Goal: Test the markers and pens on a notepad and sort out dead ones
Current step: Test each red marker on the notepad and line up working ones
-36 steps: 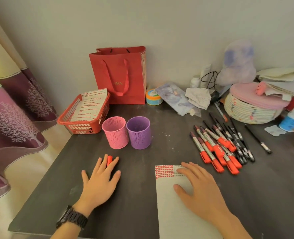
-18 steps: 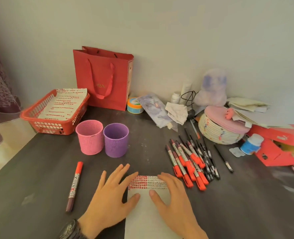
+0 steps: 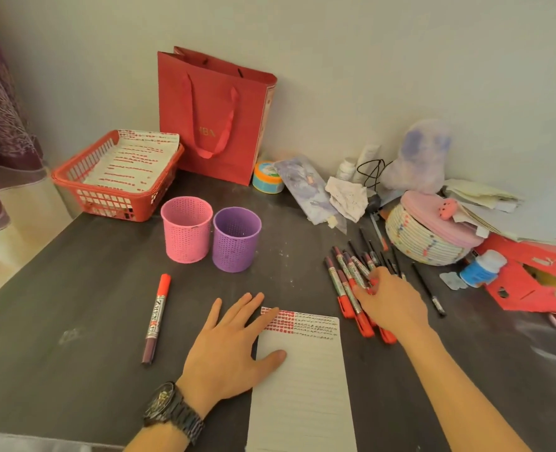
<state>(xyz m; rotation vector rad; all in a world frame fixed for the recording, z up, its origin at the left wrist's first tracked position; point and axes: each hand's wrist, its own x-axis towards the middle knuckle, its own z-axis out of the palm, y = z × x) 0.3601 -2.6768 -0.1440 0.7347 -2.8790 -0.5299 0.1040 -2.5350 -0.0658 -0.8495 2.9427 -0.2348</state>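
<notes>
- While pinning the left edge of the lined notepad with the left hand, fingers spread flat and grasping nothing, reaching with the right hand onto the pile of red-capped markers.
- Lying just right of the notepad's top corner, on the dark table, with long axes running away from the body and leaning slightly left: red caps pointing back at the person, dark tails pointing at the wall.
- Covering the pile's right side with the right fingers and touching the barrels; impossible to tell whether pinching one already or merely resting there.
- Being by far the nearer hand, the right; sitting well apart across the notepad, the left.
- Probably calling for a pinch across one barrel, crosswise to its long axis, then a short carry left to the paper.
- Showing white printed barrels, red caps and maroon tails; slim black pens lying beside them to the right, roughly parallel.
- Lying alone left of the left hand, one more red-capped marker.
- Standing side by side behind the notepad, a pink mesh cup and a purple mesh cup, with nothing sticking out; sorting likely barely begun.
</notes>
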